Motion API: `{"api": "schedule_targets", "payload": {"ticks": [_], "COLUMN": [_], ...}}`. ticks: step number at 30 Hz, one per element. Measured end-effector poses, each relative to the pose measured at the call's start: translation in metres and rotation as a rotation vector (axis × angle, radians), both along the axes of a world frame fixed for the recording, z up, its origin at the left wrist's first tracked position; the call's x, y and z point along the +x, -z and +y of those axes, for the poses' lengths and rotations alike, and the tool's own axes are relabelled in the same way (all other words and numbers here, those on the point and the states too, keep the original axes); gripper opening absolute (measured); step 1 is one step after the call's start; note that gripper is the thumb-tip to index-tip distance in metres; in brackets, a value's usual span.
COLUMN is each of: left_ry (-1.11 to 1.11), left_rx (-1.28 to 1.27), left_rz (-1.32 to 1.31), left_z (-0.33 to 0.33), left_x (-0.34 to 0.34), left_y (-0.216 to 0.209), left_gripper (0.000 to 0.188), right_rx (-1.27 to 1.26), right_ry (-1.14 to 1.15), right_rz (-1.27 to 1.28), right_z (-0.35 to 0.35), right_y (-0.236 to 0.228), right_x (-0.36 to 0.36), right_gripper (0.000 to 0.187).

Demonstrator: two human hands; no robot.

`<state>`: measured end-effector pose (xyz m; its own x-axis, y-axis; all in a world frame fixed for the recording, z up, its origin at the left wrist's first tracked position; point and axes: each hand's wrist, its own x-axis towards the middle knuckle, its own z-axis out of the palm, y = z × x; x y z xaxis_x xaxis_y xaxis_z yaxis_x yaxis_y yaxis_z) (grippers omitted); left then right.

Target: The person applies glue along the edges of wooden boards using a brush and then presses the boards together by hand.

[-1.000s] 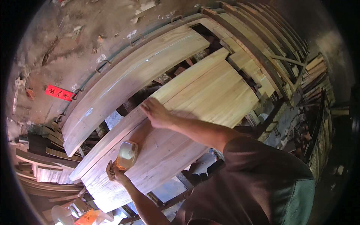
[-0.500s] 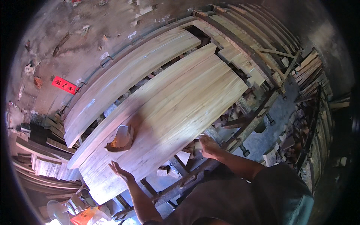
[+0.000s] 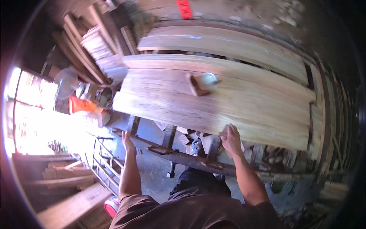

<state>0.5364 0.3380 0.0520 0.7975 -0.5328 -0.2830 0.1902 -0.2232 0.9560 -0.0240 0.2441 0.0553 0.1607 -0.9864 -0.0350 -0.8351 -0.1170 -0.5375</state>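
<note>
A wide pale wooden panel [image 3: 171,91] of joined boards lies across a dark metal frame. Near its front edge is my right hand [image 3: 231,139], its fingers stretched up against the wood and no tool in it. My left hand [image 3: 128,141] is raised beside the frame's front bar [image 3: 187,158], fingers extended, holding nothing. On top of the panel sits a small brown curved object [image 3: 197,86] with a pale rounded part, blurred; its kind I cannot tell. Behind the panel lies another long board [image 3: 228,40], separated by a gap.
Wood offcuts [image 3: 185,135] lie under the panel. A fan [image 3: 65,82] and an orange bag [image 3: 82,106] stand at left, near a metal rack [image 3: 101,156]. Upright planks [image 3: 80,47] lean behind them. A bolt [image 3: 171,170] hangs below the front bar.
My view has swung left, bringing the bright opening and rack into sight. My left hand is now farther from the panel, by the front bar. My right hand stays at the panel's edge.
</note>
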Motion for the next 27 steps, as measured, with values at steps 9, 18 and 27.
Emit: {"api": "schedule_targets", "payload": {"ticks": [9, 18, 27], "left_ry": [0.076, 0.154, 0.333], "left_rx": [0.03, -0.396, 0.223], "left_rz": [-0.546, -0.361, -0.139], "left_z": [-0.151, -0.436, -0.66], "left_x": [0.001, 0.101, 0.187], "left_y": [-0.001, -0.043, 0.018], "left_gripper": [0.055, 0.062, 0.041], "right_rx": [0.007, -0.155, 0.041], "right_ry": [-0.057, 0.204, 0.228], "right_rz": [0.233, 0.337, 0.474], "right_z": [-0.097, -0.135, -0.104], "right_y": [0.02, 0.057, 0.095], "right_x": [0.06, 0.18, 0.161], "right_gripper": [0.07, 0.068, 0.051]}}
